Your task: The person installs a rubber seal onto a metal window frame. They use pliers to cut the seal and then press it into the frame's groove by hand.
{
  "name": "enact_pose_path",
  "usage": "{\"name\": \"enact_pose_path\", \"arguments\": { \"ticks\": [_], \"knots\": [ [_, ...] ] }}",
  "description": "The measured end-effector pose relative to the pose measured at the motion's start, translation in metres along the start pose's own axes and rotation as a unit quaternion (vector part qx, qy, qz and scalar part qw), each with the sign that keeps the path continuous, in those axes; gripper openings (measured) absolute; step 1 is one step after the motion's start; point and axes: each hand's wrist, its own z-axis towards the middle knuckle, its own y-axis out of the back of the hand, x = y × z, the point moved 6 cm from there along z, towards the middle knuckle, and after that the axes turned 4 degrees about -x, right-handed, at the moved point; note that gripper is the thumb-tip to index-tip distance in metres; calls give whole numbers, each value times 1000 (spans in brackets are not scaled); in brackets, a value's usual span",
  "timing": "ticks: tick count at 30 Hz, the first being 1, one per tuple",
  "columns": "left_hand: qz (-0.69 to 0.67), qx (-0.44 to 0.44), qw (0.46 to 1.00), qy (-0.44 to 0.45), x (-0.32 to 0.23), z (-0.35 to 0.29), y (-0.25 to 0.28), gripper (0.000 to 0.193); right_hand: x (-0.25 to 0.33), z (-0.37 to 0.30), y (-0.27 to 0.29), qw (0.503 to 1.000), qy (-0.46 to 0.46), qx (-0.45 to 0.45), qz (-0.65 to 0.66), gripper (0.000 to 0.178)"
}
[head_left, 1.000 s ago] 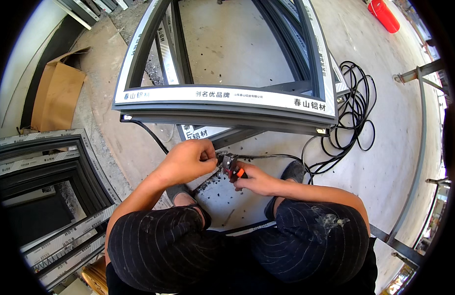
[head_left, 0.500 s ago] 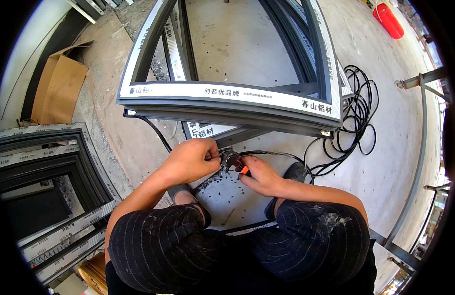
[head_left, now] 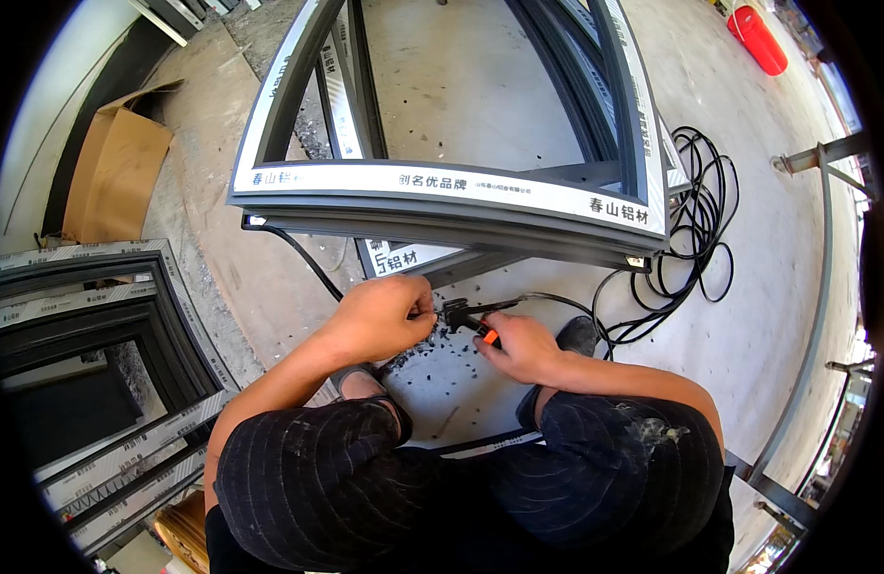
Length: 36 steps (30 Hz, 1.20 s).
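My left hand [head_left: 389, 314] is closed in a pinch, its fingertips near the shears. A black rubber strip [head_left: 313, 260] runs from the corner of the dark window frame [head_left: 518, 218] down behind this hand, apparently gripped in it; the pinched end is hidden. My right hand [head_left: 523, 346] is wrapped around a pair of hand shears [head_left: 458, 316] with dark jaws and an orange patch on the handle. Their jaws point toward my left hand, a little apart from it. Another length of strip [head_left: 556, 301] leads from beside the shears toward the coil on the right.
Black scraps [head_left: 418, 356] litter the floor between my feet. A loose coil of black strip [head_left: 695, 239] lies at right. More film-covered frames [head_left: 188, 325] stand at left, below a cardboard box [head_left: 117, 177]. A red bucket [head_left: 757, 40] and a metal rack [head_left: 813, 287] are at right.
The shears in my right hand have drawn back slightly to the right and down, turning so that their jaws show more. My left hand has shifted a little right and down.
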Motion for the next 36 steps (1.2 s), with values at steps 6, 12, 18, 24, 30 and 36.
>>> {"name": "enact_pose_path", "arguments": {
  "ticks": [6,12,18,24,30,36],
  "knots": [
    [-93,-73,986,-114,-19,0,16,14,-35,-12,-18,987,-29,103,-120,33],
    [-17,-264,931,-253,-41,-6,45,17,52,11,64,996,92,-13,6,24],
    [-72,-373,903,-200,-19,-12,62,17,131,26,109,879,347,-274,-179,28],
    [-315,-423,843,102,104,-48,63,19,134,49,87,833,364,-280,-310,43],
    [-486,-431,731,208,167,-53,64,34,130,57,74,822,361,-268,-350,35],
    [-573,-412,690,157,187,-32,59,27,130,57,49,877,378,-220,-198,21]
  ]
}}
